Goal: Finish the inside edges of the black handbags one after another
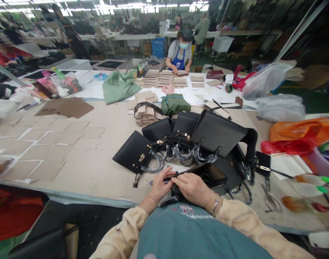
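Observation:
Low in the middle of the head view, at the table's near edge, an open black handbag [217, 175] lies against my body, its mouth showing a tan lining. My left hand [161, 185] pinches the bag's left end with bent fingers. Close beside it, my right hand [193, 189] is closed on the bag's upper edge, fingertips nearly touching the left ones. The exact part between the fingers is too small to tell. Just beyond are several black handbags [218, 131] with gold clasps and plastic-wrapped handles [156, 162].
Flat beige panels [56, 138] cover the left of the table [110, 154]. Green pieces [175, 103] and beige stacks [145, 114] stand behind the bags. Orange bag [299, 130], scissors [272, 201] and bottles lie right. A person [179, 55] works across the table.

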`<state>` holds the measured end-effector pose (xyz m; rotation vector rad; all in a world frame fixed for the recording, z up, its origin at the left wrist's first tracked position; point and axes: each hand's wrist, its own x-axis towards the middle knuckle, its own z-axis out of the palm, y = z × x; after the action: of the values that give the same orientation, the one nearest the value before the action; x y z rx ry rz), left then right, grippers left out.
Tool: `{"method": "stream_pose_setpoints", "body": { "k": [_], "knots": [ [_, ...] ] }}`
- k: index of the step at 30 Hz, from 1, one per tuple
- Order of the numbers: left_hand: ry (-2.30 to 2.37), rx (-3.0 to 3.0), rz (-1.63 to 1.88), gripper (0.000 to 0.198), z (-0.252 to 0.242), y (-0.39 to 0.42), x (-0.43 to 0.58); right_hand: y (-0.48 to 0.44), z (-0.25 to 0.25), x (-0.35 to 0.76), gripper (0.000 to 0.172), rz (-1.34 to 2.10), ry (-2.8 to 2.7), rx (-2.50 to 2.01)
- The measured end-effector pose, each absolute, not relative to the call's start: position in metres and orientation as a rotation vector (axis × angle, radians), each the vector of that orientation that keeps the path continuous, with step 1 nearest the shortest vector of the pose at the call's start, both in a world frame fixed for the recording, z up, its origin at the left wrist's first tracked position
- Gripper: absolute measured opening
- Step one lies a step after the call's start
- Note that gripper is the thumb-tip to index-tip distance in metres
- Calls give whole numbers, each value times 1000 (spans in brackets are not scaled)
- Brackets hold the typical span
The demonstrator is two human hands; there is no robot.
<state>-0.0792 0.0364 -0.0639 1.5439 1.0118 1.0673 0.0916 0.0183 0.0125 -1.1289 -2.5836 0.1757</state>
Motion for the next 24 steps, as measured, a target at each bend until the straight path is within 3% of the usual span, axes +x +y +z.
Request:
{"method": "stream_pose_setpoints", "body": {
  "k": [17,24],
  "knots": [
    [992,1515,1017,50,-61,34,-76,16,10,93,18,337,-2444,-1248],
    [986,1501,1014,48,-60,36,-76,16,13,89,7,596,-2213,-1403]
  ]
}}
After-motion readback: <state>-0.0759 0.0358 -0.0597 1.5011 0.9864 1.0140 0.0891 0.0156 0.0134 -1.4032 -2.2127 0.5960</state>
